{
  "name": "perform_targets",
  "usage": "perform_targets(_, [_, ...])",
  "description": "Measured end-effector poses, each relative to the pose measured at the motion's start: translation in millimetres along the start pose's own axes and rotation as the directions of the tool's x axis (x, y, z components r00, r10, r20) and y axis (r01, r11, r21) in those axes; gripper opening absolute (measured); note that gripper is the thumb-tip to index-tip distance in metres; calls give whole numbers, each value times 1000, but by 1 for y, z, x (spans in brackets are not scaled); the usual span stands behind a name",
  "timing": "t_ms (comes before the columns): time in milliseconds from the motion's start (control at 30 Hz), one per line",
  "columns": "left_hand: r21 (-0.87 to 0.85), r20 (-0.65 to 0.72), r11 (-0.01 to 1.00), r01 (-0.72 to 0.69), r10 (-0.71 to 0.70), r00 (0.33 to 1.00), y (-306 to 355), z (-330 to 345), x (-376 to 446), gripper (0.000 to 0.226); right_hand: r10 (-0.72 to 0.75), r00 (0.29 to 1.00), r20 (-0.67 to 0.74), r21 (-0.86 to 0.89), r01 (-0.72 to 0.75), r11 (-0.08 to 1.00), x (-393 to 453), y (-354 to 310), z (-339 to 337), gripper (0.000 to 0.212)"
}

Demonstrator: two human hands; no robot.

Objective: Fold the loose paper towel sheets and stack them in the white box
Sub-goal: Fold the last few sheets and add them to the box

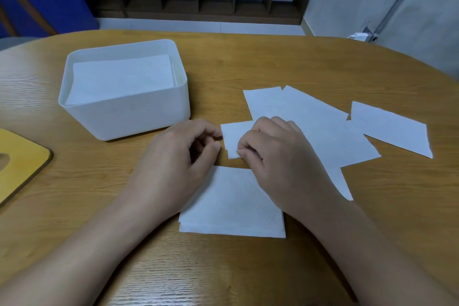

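Two hands work at mid-table: our right hand pinches a loose sheet by its corner, our left hand curls loosely, holding nothing. The white box behind holds folded sheets. No writing shows.

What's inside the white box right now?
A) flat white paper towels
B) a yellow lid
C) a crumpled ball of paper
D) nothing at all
A: the white box holds a flat paper towel stack reaching near its rim; the yellow lid lies on the table to its left.
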State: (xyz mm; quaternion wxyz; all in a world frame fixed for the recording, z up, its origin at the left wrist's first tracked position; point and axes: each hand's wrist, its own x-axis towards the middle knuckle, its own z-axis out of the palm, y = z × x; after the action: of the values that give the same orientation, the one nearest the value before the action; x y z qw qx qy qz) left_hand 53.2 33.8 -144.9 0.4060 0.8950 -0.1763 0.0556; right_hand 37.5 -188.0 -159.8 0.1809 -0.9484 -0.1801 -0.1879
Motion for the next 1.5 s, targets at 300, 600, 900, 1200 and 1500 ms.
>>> perform_targets(300, [-213, -9, 975, 63, -67, 998, 9, -2, 3, 30, 6, 999, -53, 316, 11, 949, -3, -17, -15, 10])
perform_targets(600, [-203, -80, 979, 28, -45, 996, 9, -4, 1, 25, 81, 996, 46, 153, -87, 984, -7, 0, -9, 29])
perform_targets(900, [-250, -205, 967, 48, -101, 973, 6, -9, 2, 19, 290, 957, 19, 246, -285, 926, -2, 10, -18, 18])
perform_targets(1200, [-348, -311, 937, -37, -78, 947, 6, -20, 4, 18, 311, 950, 27, 110, -312, 944, -2, 18, -17, 24])
perform_targets(1500, [-645, -168, 762, -60, -64, 984, 25, -26, 1, 20, 286, 952, 107, 615, -289, 734, 0, -11, -41, 43])
